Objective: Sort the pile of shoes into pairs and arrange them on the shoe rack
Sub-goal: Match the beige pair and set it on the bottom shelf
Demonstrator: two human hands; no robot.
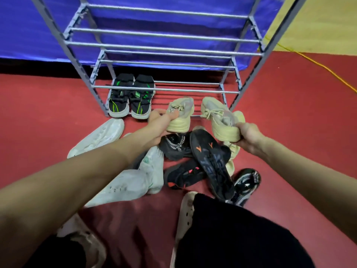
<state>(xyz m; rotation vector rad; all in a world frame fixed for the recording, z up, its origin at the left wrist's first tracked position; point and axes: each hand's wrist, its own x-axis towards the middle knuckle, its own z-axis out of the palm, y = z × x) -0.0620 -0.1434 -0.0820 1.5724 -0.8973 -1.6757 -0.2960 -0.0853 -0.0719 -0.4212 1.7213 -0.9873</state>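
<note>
the left hand (161, 120) grips one pale yellow shoe (180, 115) by its heel. the right hand (248, 136) grips its mate (220, 118) the same way, both toes pointing at the rack (164, 89).

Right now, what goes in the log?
left hand: holds cream shoe | right hand: holds its mate | rack: black-green pair

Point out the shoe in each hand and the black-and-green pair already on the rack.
Left-hand cream shoe (180, 117): head view, heel sole edge.
Right-hand cream shoe (220, 122): head view, side.
Black-and-green pair (133, 95): head view, inner edge of the right-side shoe.
</note>
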